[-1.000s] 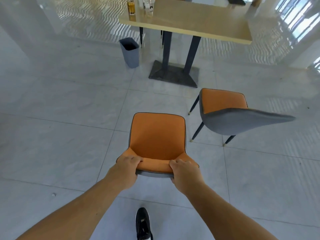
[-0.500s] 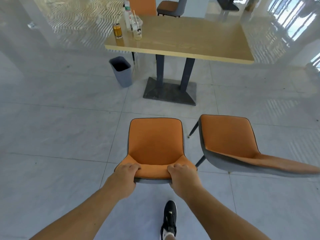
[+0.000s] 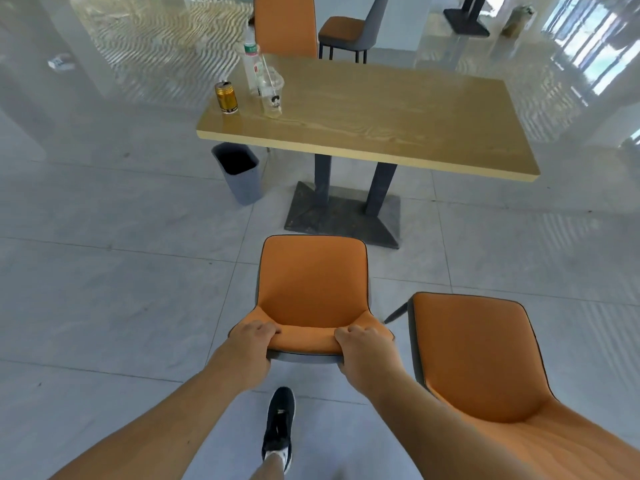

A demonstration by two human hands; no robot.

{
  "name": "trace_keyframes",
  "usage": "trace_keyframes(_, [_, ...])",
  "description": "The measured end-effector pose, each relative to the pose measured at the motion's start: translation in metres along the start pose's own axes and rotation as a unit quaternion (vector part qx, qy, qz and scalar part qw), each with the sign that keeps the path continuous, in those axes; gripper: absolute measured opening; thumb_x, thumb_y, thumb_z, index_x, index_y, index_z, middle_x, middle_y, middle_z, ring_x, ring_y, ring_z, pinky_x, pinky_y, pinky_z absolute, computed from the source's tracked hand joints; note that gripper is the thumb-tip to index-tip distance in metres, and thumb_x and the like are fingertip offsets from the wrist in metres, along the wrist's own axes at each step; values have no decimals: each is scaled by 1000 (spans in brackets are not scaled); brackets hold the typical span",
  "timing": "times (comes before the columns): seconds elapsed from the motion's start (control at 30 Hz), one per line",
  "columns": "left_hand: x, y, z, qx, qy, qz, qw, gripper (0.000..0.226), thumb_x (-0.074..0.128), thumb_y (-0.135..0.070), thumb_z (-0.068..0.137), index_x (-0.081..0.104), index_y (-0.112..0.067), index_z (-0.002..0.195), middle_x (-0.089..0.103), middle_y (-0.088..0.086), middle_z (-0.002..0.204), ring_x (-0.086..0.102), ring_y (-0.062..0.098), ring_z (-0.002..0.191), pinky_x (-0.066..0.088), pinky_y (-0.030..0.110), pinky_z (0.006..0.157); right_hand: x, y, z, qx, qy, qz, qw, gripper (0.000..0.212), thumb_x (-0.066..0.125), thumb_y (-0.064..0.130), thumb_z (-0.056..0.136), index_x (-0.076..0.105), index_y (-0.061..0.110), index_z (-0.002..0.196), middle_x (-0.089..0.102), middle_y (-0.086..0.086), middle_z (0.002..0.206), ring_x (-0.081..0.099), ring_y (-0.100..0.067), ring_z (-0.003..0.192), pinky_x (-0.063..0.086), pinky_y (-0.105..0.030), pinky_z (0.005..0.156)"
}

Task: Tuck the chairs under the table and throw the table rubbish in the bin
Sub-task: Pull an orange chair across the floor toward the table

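Note:
An orange chair [image 3: 313,282] with a grey shell stands in front of me, facing the wooden table [image 3: 398,123]. My left hand [image 3: 251,344] and my right hand [image 3: 367,355] both grip the top edge of its backrest. A second orange chair [image 3: 474,358] stands beside it on the right, close to my right forearm. On the table's far left corner stand a gold can [image 3: 226,97], a clear plastic bottle [image 3: 251,67] and a clear plastic cup with a straw [image 3: 271,95]. A grey bin [image 3: 239,173] sits on the floor under the table's left end.
The table stands on two dark legs and a dark base plate [image 3: 341,216]. Two more chairs [image 3: 287,26] [image 3: 349,29] stand at the table's far side. My black shoe [image 3: 278,424] is on the grey tiled floor behind the held chair.
The held chair and I have moved toward the table, which now looks closer. The second chair has slipped back to my right side. Both hands kept their grip.

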State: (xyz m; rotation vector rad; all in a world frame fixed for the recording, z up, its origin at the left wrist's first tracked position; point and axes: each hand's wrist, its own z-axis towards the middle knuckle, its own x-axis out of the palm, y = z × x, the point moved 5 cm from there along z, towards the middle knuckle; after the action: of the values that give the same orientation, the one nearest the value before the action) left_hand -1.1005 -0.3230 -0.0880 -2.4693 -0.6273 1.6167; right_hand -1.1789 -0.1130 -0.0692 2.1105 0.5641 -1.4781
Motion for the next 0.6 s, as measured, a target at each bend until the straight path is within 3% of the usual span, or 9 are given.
trace_keyframes(0.2, [-53, 20, 97, 19, 9, 16, 1000, 55, 60, -22, 93, 43, -32, 145, 48, -5, 142, 42, 21, 127, 48, 37, 100, -31, -17, 99, 27, 3, 3, 1000, 22, 60, 33, 100, 58, 26, 120, 64, 2, 107, 59, -21, 93, 41, -34, 69])
trace_keyframes(0.47, [-118, 44, 213, 39, -13, 24, 999, 54, 62, -21, 92, 48, -30, 143, 51, -5, 137, 44, 21, 124, 47, 36, 99, -61, -35, 217, 57, -12, -5, 998, 15, 60, 32, 99, 58, 26, 112, 61, 3, 98, 53, -18, 82, 45, -32, 66])
trace_keyframes(0.6, [-135, 37, 247, 36, -45, 12, 998, 49, 64, -20, 90, 53, -27, 137, 55, -2, 129, 47, 22, 117, 50, 37, 95, -73, -49, 250, 91, -26, 4, 996, 14, 63, 33, 98, 59, 27, 110, 61, 4, 99, 57, -18, 88, 55, -34, 74])
